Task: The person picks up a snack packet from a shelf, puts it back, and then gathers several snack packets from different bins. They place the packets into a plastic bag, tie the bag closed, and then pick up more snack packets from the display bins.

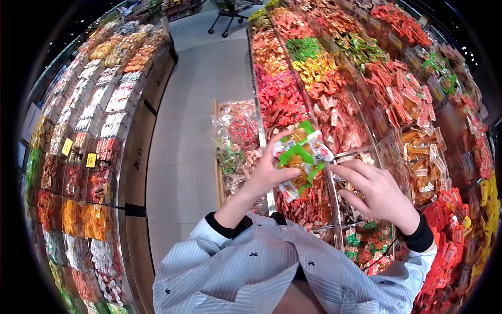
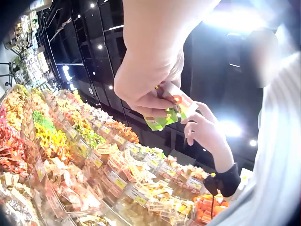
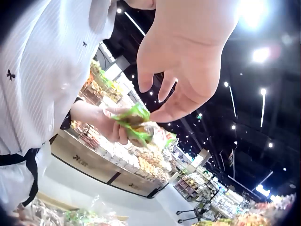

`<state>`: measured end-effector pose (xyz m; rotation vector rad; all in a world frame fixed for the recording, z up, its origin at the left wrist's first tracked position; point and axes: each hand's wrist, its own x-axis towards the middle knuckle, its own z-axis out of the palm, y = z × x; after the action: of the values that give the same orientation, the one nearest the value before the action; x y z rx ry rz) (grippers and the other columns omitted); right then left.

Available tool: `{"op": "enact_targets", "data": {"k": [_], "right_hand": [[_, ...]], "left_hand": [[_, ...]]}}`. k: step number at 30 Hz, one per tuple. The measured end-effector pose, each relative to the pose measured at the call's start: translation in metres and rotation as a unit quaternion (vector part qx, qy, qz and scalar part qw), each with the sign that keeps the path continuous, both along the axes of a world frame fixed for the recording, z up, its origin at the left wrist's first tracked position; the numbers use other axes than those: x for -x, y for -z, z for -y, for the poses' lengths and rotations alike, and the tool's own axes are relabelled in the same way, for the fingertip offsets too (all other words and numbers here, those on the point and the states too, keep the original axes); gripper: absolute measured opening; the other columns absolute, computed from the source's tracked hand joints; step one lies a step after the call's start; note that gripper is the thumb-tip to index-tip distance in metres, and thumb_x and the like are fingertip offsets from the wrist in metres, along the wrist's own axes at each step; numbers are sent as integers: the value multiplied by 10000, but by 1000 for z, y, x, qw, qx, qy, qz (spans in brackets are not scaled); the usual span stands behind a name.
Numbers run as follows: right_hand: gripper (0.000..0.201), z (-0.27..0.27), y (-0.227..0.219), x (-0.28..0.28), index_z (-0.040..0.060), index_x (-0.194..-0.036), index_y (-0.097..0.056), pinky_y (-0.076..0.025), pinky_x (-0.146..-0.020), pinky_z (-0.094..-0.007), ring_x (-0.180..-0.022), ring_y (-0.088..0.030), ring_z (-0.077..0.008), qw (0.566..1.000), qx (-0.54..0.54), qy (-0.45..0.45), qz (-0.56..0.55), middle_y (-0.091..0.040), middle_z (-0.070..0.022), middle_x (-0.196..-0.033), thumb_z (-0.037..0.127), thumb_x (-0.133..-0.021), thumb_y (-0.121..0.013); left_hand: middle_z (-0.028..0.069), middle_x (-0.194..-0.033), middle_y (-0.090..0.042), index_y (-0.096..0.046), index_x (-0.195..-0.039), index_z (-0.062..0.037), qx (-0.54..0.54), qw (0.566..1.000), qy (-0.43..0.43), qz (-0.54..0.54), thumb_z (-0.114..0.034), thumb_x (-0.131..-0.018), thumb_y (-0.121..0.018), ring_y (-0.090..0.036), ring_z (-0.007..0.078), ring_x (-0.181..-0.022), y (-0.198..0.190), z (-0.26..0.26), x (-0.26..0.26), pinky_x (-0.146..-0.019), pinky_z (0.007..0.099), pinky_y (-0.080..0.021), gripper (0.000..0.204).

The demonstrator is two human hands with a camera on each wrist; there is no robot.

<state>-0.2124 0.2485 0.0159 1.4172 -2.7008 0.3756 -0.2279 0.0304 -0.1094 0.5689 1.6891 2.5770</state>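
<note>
Left hand (image 1: 264, 175) pinches a bunch of snack packets (image 1: 302, 157); right hand (image 1: 379, 194), at 3 o'clock, fingers spread, touches one. Loose grip could spill packets into the bins (image 1: 366, 157).

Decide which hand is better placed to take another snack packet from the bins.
Right. The right hand is open and holds nothing above the clear plastic bins, while the left hand grips green and orange foil snack packets.

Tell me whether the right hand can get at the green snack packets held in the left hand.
Probably yes: the right hand is open beside the green snack packets gripped by the left hand, its fingertips almost at them with nothing between.
</note>
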Motion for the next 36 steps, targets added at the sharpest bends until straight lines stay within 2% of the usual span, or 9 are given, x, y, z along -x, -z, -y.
{"op": "enact_targets", "data": {"k": [2,6,8,9,10,12,19,25,36], "right_hand": [[410,9,9,6,66,-1111,-459,-450,-592,-317,-665,-560,-223,984,82,41,152,-554,-116,-856,171,-738,-592],[502,29,29,10,21,-1114,-431,-453,-535,-269,-576,-565,-153,964,123,14,236,-564,-78,-678,135,-673,-641],[392,47,22,5,-11,-1035,-484,-443,-539,-238,-555,-546,-131,970,106,-34,216,-559,-72,-649,62,-671,-610],[623,45,43,13,29,-1113,-413,-453,-568,-308,-624,-579,-206,984,96,-83,127,-565,-136,-757,188,-582,-696],[430,57,34,5,29,-1024,-471,-442,-621,-278,-677,-562,-197,987,81,-80,113,-554,-123,-785,117,-642,-648],[527,66,31,5,49,-1169,-421,-428,-780,-346,-972,-518,-297,984,-49,-26,170,-513,-182,-1081,124,-689,-625],[458,99,43,18,58,-1117,-466,-452,-732,-347,-875,-558,-314,969,56,-232,57,-558,-187,-974,176,-704,-624],[424,109,31,16,33,-1085,-484,-440,-757,-333,-900,-556,-292,956,85,-242,141,-558,-178,-984,132,-695,-620],[267,103,48,27,51,-959,-558,-427,-729,-333,-850,-544,-279,929,77,-290,217,-574,-121,-907,108,-702,-602]], "left_hand": [[95,-1165,-417,-206,-1280,-104,2,998,35,48,-120,-656,-689,-438,187,-1056,-10,0,-13,-897,333,-365,789],[103,-1168,-402,-173,-1298,-107,37,998,50,11,-44,-668,-644,-457,184,-1012,5,-1,-26,-853,299,-401,789],[92,-1304,-205,-150,-1314,-106,79,996,-14,-35,-1,-634,-635,-266,192,-1187,10,-3,-33,-968,316,-272,842],[94,-1306,-206,-135,-1316,-105,57,998,-7,-35,21,-642,-616,-265,188,-1187,12,-1,-36,-965,315,-279,838],[95,-1308,-206,-120,-1317,-104,30,999,9,-35,43,-650,-597,-264,184,-1188,14,0,-39,-963,314,-287,834],[98,-1304,-222,-117,-1315,-97,-17,1000,7,-23,48,-665,-583,-274,173,-1179,13,6,-46,-958,306,-287,813],[84,-1263,-278,-188,-1289,-83,4,995,-98,20,-74,-811,-466,-285,165,-1166,29,25,-54,-967,295,-246,553],[73,-1258,-268,-274,-1241,-84,-58,980,-142,125,-264,-884,-387,-215,159,-1207,23,34,-61,-990,300,-164,415],[35,-1098,-412,-306,-1187,-93,59,980,-186,38,-136,-823,-457,-367,120,-1045,49,44,-55,-903,258,-281,397]]}}
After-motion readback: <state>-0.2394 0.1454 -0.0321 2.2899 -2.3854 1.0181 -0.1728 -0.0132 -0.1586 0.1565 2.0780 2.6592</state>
